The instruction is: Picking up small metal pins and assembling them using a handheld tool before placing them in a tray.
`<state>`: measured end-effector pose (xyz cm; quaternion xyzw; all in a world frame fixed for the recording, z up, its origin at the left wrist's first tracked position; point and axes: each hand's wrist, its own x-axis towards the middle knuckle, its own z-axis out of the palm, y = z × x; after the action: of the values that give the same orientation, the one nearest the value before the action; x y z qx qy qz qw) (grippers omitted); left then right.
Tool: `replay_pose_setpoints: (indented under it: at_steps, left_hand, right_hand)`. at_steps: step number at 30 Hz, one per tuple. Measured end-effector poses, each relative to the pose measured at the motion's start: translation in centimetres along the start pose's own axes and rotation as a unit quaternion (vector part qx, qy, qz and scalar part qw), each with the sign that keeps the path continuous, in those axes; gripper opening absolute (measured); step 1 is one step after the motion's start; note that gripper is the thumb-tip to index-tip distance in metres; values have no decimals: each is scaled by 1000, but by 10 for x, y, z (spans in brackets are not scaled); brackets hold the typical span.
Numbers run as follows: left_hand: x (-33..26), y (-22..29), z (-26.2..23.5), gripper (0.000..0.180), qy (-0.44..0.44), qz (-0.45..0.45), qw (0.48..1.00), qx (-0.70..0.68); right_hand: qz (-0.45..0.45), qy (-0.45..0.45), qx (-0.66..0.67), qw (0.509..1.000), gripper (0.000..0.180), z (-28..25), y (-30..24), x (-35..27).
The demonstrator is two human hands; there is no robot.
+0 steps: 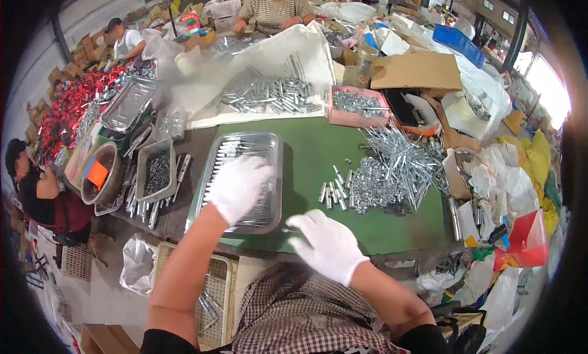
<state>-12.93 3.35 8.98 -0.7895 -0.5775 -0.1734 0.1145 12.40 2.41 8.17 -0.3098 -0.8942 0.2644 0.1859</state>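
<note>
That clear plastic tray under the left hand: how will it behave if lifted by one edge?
The clear plastic tray looks thin-walled, so it would probably flex or sag. It holds metal bolts, so it is likely heavy for its size, and they may slide toward the low side.

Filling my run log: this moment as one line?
left hand: over clear tray | right hand: pinching thin metal pin | green mat: loose metal parts

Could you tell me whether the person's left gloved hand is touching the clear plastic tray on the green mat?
Touching. In the head view the left hand lies flat inside the clear plastic tray, pressing on the metal parts in it.
</note>
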Motion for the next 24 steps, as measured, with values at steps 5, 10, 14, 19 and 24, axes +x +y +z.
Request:
replay_pose_setpoints:
  at_steps: [5, 10, 14, 19, 24]
  left_hand:
    - [88, 55, 62, 21, -86, 149, 985, 10]
    - [129, 54, 97, 17, -160, 176, 971, 19]
    - [125, 60, 99, 10, -161, 167, 972, 42]
    - [92, 111, 54, 12, -121, 150, 980, -54]
    - [32, 175, 59, 12, -184, 79, 963, -180]
  right_hand:
    - [20, 60, -27, 998, 28, -14, 31, -59]
    - [65, 165, -5, 984, 27, -22, 38, -108]
    - [136, 227, 10, 964, 20, -28, 51, -131]
    - [115, 209, -156, 959, 18, -39, 107, -139]
    - [90, 181, -168, 965, 13, -53, 126, -125]
